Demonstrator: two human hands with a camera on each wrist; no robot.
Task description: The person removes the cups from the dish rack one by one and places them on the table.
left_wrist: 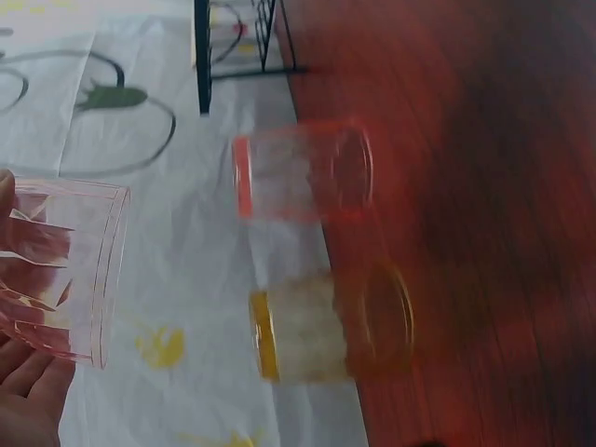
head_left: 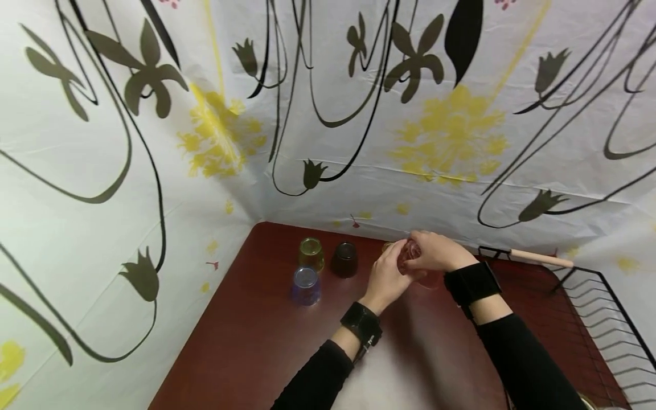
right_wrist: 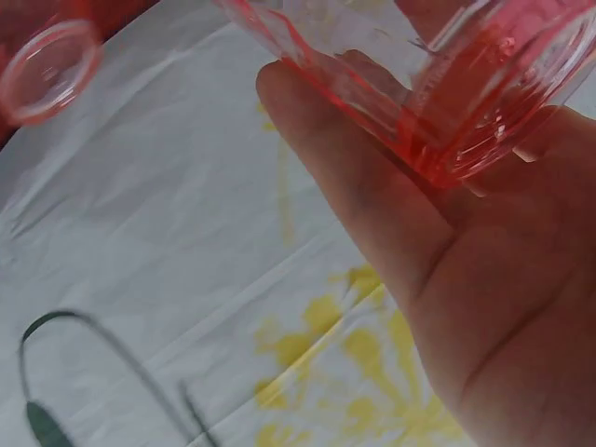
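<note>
While both hands pinch the pink faceted glass tumbler [head_left: 410, 254] — left hand [head_left: 388, 279], right hand [head_left: 435, 251] — it could slip & hit the red-brown desk [head_left: 266, 341] w/ the cups nearby.

Your two forearms reach in from the near edge, both in black sleeves with a black band at each wrist. Your left hand [head_left: 385, 277] rises toward the far side, its fingers lifted to meet your right hand [head_left: 434, 251], which arches over from the right with fingers curled (palm turned partly upward).

3 cups [head_left: 323, 267] left of hands – rack [head_left: 605, 307] right, prob. on table [head_left: 256, 341].
</note>
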